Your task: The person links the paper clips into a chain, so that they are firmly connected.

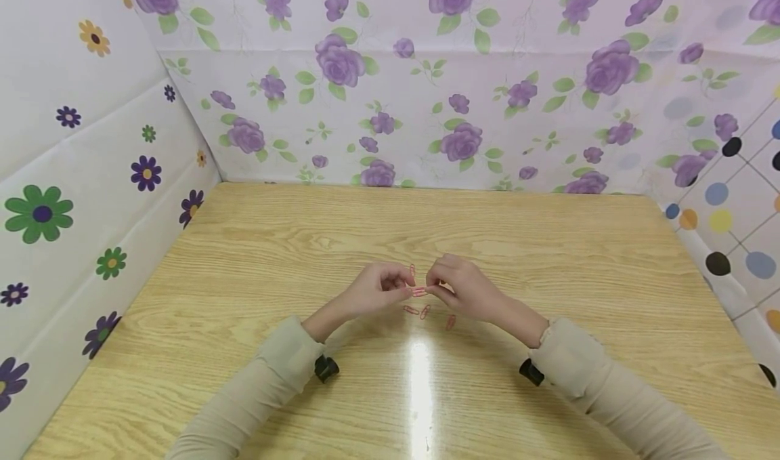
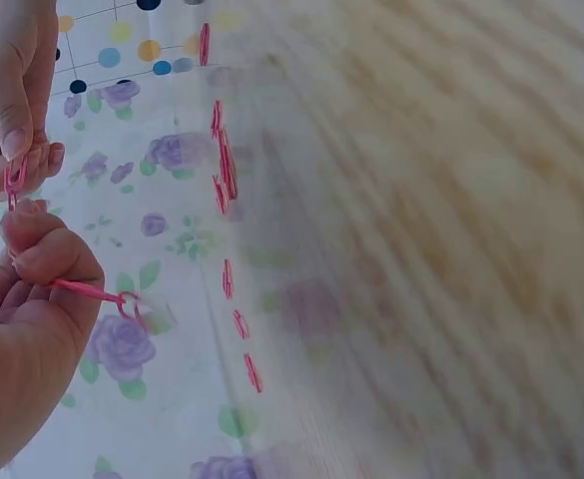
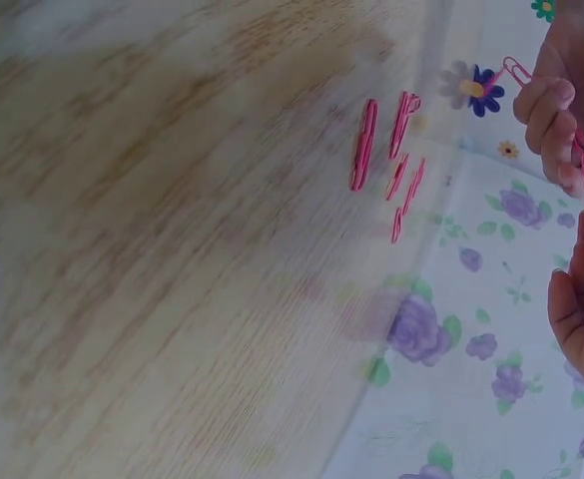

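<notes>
Both hands meet above the middle of the wooden table, with small pink paper clips (image 1: pixel 419 291) between their fingertips. My left hand (image 1: pixel 379 289) pinches one end, and my right hand (image 1: pixel 466 288) grips the other with thumb and fingers. The left wrist view shows a pink paper clip (image 2: pixel 15 178) spanning the gap between the two hands. From the left hand's curled fingers sticks out another clip (image 2: pixel 84 289), with a further clip (image 2: pixel 130 305) hooked to its end. Fingers hide part of how the clips join.
Several loose pink paper clips (image 3: pixel 364 145) lie on the wooden table (image 1: pixel 244 243) below and near the hands. Floral sheeting (image 1: pixel 378 74) rises along the back edge, with patterned sheets at both sides. A bright reflection crosses the near tabletop.
</notes>
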The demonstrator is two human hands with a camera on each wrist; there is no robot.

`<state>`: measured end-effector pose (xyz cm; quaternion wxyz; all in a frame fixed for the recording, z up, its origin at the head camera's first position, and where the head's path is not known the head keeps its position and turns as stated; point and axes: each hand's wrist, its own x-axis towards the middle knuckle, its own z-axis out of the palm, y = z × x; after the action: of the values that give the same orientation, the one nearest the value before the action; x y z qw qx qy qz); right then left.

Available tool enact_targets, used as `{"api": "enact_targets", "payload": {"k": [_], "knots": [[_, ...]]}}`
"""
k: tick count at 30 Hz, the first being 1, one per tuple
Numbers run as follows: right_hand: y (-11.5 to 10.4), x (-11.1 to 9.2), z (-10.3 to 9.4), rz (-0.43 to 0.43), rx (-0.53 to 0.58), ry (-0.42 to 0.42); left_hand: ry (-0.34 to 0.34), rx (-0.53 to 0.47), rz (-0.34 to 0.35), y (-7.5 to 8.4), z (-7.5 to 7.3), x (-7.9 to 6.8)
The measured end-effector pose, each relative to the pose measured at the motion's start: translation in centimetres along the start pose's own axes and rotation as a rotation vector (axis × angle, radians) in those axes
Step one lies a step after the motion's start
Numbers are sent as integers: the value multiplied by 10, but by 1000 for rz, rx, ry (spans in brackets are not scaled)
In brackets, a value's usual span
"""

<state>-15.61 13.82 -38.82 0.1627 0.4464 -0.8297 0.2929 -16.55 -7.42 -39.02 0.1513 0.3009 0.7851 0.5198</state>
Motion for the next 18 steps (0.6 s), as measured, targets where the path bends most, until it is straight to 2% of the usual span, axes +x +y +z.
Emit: {"api": "enact_targets", "payload": {"k": [3, 7, 18], "knots": [[0, 0, 0, 8, -7, -4, 8, 50, 26, -6, 2, 1], [1, -1, 1, 13, -16, 0, 15, 67, 45, -9, 3, 2], [2, -3, 1, 61, -13, -16, 14, 115, 98, -9, 2, 2]]}}
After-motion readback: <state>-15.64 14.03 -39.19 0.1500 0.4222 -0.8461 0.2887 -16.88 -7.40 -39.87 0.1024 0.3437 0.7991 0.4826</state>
